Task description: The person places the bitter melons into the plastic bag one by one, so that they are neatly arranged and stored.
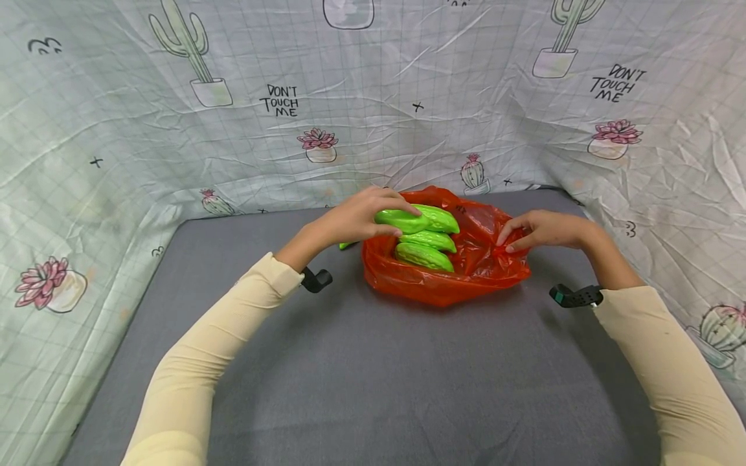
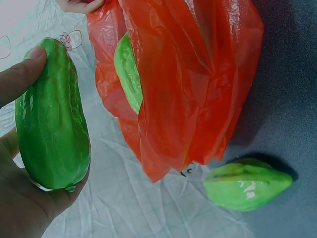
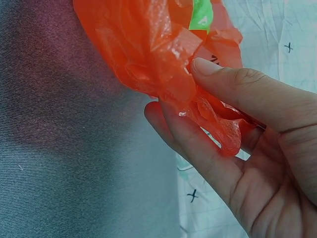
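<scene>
My left hand [image 1: 364,212] grips a glossy green bitter melon [image 1: 402,222] between thumb and fingers, over the left side of a red plastic bag [image 1: 408,285]. The left wrist view shows this bitter melon [image 2: 54,116] upright in the hand, apart from the bag. Inside the open bag lie more bitter melons [image 1: 428,241], side by side. At the bag's right end, my right hand [image 1: 544,231] pinches the gathered plastic between thumb and fingers. Crumpled red film [image 3: 218,124] bunches across those fingers in the right wrist view.
Another bitter melon [image 2: 247,184] lies on the grey tabletop [image 1: 396,375], mostly hidden behind my left hand in the head view. A pale cloth [image 1: 379,84] printed with cacti hangs behind the table and along its sides. Black straps [image 1: 577,296] sit on both wrists.
</scene>
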